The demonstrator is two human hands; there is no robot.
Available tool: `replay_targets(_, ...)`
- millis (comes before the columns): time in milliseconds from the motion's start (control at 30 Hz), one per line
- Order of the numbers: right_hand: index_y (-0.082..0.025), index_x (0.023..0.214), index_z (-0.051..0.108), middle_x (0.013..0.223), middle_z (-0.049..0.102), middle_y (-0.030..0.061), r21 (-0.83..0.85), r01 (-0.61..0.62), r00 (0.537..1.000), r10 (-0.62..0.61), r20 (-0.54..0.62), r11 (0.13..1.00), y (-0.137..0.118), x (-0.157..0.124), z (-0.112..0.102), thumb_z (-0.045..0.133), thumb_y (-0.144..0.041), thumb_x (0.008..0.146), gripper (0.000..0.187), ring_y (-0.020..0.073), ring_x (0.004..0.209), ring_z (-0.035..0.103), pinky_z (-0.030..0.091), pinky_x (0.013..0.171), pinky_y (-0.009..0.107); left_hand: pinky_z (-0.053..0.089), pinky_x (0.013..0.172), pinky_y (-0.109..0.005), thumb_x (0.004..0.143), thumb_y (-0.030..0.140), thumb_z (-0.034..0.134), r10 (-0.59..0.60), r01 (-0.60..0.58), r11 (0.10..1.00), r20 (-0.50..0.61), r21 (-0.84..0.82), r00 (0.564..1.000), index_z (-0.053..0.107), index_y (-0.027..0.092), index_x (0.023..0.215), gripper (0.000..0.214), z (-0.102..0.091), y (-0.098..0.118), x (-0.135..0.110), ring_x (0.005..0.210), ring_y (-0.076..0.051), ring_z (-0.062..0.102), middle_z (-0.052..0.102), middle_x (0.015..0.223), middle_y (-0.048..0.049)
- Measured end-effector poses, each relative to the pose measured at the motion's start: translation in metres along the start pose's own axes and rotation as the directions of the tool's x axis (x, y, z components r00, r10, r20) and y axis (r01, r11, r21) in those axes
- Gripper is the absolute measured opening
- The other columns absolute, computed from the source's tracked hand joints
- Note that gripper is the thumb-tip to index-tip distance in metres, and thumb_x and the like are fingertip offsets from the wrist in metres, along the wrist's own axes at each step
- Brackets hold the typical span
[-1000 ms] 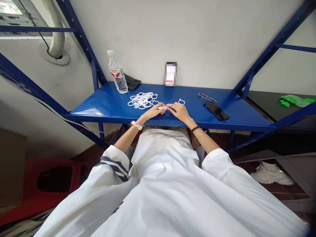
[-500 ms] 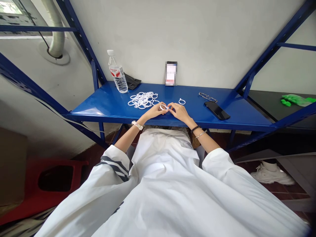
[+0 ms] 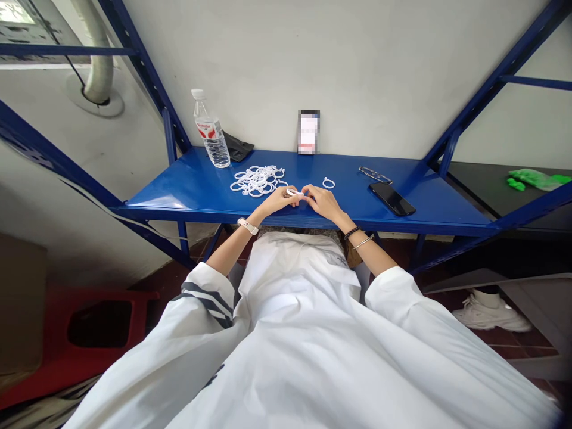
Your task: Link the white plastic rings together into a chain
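Observation:
My left hand (image 3: 277,202) and my right hand (image 3: 325,202) meet at the front of the blue shelf (image 3: 187,190), fingers pinched together on one white plastic ring (image 3: 295,192) held between them. A pile of several white rings (image 3: 258,179) lies just behind my left hand. One single white ring (image 3: 328,183) lies apart on the shelf behind my right hand.
A water bottle (image 3: 210,132) and a black pouch (image 3: 236,148) stand at the back left. A small phone-like card (image 3: 308,132) leans on the wall. Glasses (image 3: 374,174) and a black phone (image 3: 392,198) lie to the right. A red stool (image 3: 84,333) sits on the floor at left.
The ring between my fingers was turned up to show its round opening half a second ago and now lies flatter again. Both hands stay in the same place.

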State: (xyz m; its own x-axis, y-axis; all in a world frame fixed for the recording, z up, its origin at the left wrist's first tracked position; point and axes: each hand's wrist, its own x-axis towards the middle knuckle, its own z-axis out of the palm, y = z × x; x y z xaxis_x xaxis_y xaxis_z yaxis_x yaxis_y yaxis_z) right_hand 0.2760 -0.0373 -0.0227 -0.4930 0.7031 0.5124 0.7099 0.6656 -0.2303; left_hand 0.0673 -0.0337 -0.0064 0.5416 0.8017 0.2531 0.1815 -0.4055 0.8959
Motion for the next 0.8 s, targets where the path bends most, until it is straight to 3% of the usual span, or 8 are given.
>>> replay_targets(267, -0.019, 0.121, 0.063, 0.094, 0.073, 0.0100, -0.063, 0.012, 1.000, -0.012, 0.004, 0.998, -0.0019, -0.0008, -0.0017, 0.035, -0.041, 0.107, 0.038, 0.0237, 0.084, 0.066, 0.040, 0.070, 0.029, 0.049, 0.075, -0.029, 0.088, 0.066, 0.053, 0.044, -0.045, 0.998, 0.003, 0.040, 0.999, 0.059, 0.017, 0.066, 0.054, 0.0005, -0.0015, 0.0018, 0.068, -0.015, 0.059, 0.065, 0.069, -0.0046)
replay_targets(533, -0.019, 0.124, 0.065, 0.085, 0.071, 0.0085, -0.106, 0.020, 1.000, -0.018, 0.014, 0.994, -0.0044, -0.0016, -0.0032, 0.032, -0.053, 0.106, 0.050, 0.0229, 0.078, 0.064, 0.040, 0.068, 0.030, 0.048, 0.079, -0.029, 0.089, 0.061, 0.052, 0.014, -0.016, 0.997, 0.026, 0.075, 1.000, 0.062, 0.016, 0.070, 0.050, -0.0001, -0.0007, 0.0004, 0.073, -0.015, 0.059, 0.065, 0.073, -0.0040)
replay_targets(800, -0.020, 0.118, 0.066, 0.084, 0.071, 0.0087, -0.090, 0.015, 1.000, -0.015, 0.004, 0.996, -0.0030, -0.0008, -0.0019, 0.034, -0.051, 0.106, 0.046, 0.0228, 0.078, 0.064, 0.040, 0.069, 0.030, 0.048, 0.080, -0.030, 0.091, 0.058, 0.050, 0.007, -0.012, 0.992, 0.041, 0.129, 0.999, 0.062, 0.017, 0.070, 0.047, -0.0019, 0.0034, -0.0008, 0.074, -0.016, 0.059, 0.066, 0.074, -0.0044)
